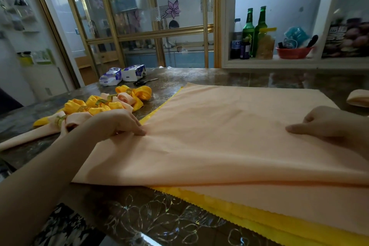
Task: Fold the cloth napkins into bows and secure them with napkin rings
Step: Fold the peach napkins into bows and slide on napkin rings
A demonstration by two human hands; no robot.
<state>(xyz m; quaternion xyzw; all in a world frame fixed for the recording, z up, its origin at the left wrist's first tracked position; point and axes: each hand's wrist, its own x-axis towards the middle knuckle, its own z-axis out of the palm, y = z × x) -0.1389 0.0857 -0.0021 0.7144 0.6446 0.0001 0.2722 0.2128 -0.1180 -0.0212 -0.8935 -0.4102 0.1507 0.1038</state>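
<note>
Pinching opposite edges of the peach cloth napkin (pixel 229 136), the left hand (pixel 119 124) and right hand (pixel 323 124) hold it spread over a yellow zigzag-edged cloth (pixel 219 202) on the dark glossy table (pixel 159 219).

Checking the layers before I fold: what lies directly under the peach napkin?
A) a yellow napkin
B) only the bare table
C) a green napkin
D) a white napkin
A: a yellow napkin with a zigzag edge peeks out beneath the peach napkin along its near and left edges.
</note>
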